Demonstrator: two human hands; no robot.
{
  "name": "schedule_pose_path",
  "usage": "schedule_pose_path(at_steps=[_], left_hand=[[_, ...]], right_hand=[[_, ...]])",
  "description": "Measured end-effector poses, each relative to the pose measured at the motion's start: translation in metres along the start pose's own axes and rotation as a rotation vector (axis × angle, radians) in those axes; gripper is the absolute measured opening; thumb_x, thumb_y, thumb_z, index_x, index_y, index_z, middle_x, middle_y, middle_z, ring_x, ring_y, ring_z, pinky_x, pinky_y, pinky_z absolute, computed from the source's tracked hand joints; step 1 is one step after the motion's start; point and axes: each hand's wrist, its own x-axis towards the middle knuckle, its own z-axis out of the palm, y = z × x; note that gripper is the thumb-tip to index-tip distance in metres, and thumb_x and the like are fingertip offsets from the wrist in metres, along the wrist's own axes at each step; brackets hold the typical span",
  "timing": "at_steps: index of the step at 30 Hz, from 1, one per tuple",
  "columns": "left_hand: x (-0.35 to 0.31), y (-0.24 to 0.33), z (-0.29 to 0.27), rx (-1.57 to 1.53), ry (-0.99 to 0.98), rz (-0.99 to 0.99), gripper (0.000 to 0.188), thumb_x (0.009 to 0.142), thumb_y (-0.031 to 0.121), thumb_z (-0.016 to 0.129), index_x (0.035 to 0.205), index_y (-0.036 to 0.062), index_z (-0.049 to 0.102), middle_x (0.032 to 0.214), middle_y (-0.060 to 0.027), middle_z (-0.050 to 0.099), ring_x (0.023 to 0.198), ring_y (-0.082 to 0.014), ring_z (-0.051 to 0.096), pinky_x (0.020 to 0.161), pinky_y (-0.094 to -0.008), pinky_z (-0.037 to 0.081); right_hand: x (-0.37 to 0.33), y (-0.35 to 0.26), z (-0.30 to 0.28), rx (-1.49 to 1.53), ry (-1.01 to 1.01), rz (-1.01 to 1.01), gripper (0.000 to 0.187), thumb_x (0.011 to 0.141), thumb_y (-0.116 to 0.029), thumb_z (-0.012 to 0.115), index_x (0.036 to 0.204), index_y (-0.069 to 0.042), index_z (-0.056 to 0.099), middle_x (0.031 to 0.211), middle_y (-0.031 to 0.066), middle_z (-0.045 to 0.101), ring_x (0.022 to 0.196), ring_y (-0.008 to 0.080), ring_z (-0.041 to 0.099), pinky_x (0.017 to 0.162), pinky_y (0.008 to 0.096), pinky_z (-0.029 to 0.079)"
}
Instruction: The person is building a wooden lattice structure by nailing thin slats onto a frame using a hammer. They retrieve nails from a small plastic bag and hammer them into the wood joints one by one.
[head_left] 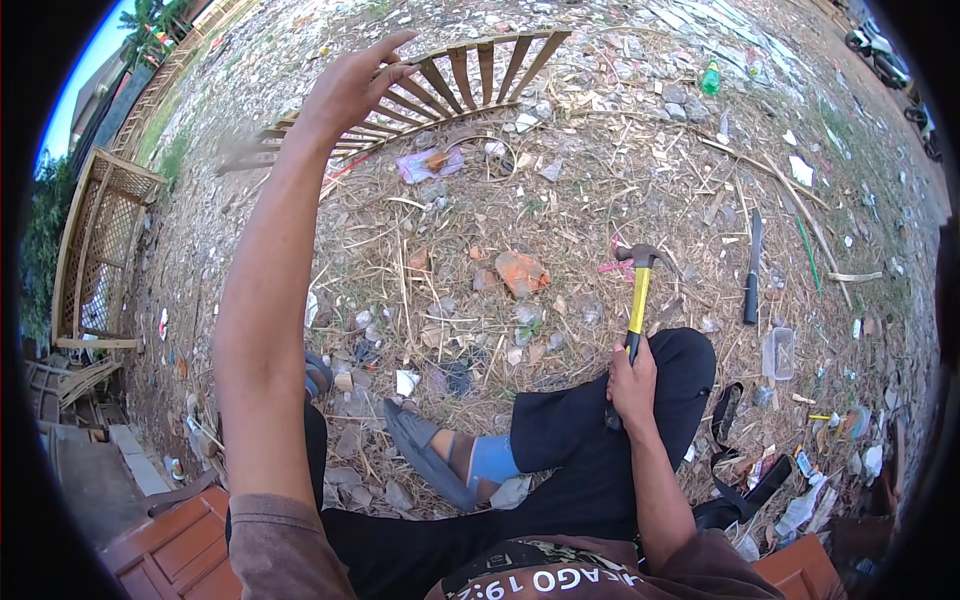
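My left arm reaches far forward, and the left hand (350, 85) is at the near side of a slatted wooden panel (485, 75). Its index finger is stretched out and apart from the thumb; I cannot tell whether the hand touches the panel. The panel's left end is smeared by motion. My right hand (632, 382) rests by my bent right knee, wrapped round the black grip of a claw hammer (638, 295). The hammer has a yellow shaft and a brown, rusty-looking head pointing away from me.
A broken brick (522, 272) lies on the littered ground ahead. To the right are a black-handled knife (753, 270), a clear plastic box (778, 353) and a black strap (727, 425). A wooden lattice frame (95, 250) stands at the left; a green bottle (710, 78) lies farther off.
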Motion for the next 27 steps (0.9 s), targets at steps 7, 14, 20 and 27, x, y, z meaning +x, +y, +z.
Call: schedule_pose_path(at_steps=[7,14,20,27], left_hand=[[0.024,-0.007,0.005,-0.004,-0.002,-0.023,0.044,0.100,0.026,0.061,0.144,0.0245,0.054,0.102,-0.0056,0.075,0.082,-0.0221,0.072,0.072,-0.0400,0.054],[0.033,-0.019,0.004,0.054,0.073,-0.009,0.038,0.099,0.028,0.063,0.137,0.0224,0.061,0.101,-0.0062,0.075,0.088,-0.0230,0.073,0.073,-0.0390,0.055],[0.023,-0.003,0.006,0.153,0.064,-0.027,0.035,0.098,0.030,0.064,0.131,0.0216,0.066,0.100,-0.0088,0.076,0.085,-0.0237,0.074,0.072,-0.0384,0.057],[0.004,0.008,0.016,0.160,0.182,0.099,0.034,0.094,0.039,0.065,0.125,0.0234,0.068,0.092,-0.0087,0.075,0.079,-0.0276,0.073,0.066,-0.0404,0.055]], right_hand=[[-0.002,-0.008,0.004,0.005,-0.007,0.043,0.012,0.102,-0.017,0.054,0.100,-0.007,0.049,0.060,-0.0029,0.045,0.043,0.0052,0.043,0.038,0.0232,0.038],[0.002,-0.008,0.009,0.000,-0.048,0.023,0.011,0.102,-0.014,0.054,0.099,-0.006,0.048,0.059,-0.0013,0.047,0.042,0.0068,0.046,0.037,0.0246,0.039],[0.004,-0.009,0.011,-0.001,-0.024,0.049,0.010,0.102,-0.013,0.054,0.099,-0.006,0.049,0.059,-0.0016,0.047,0.042,0.0062,0.045,0.037,0.0238,0.038],[0.004,-0.011,0.011,0.008,-0.024,0.071,0.008,0.101,-0.011,0.053,0.099,-0.005,0.049,0.060,-0.0016,0.047,0.042,0.0058,0.045,0.037,0.0235,0.038]])
